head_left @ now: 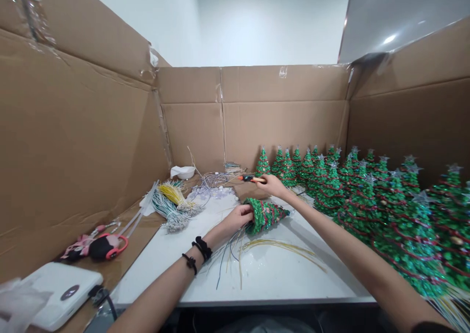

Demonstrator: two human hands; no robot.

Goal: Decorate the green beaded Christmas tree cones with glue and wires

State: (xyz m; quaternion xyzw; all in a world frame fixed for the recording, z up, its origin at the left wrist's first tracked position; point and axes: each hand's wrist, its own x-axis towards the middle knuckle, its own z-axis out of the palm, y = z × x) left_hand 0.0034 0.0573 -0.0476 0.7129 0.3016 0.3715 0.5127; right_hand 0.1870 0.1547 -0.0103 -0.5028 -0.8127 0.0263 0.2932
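Observation:
My left hand (242, 215) grips a small green tinsel Christmas tree (266, 217) by its open base, some fingers hidden inside the rim. The tree lies on its side, tip to the right, with red garland wound round it. Loose wires (235, 254) trail from its base over the white table (293, 284). Beyond the tree, my right hand (270, 185) is closed round a slim black-and-orange tool (250, 178) held above the table, its orange tip to the left. I cannot make out the tool's exact kind.
Several finished trees (330, 186) stand along the right and back. Yellow wires (286, 247) lie in front of the held tree. At the left are bundles of wired lights (174, 203), a white bowl (185, 172), headphones (112, 247) and a white device (62, 291). Cardboard walls (286, 122) enclose the table.

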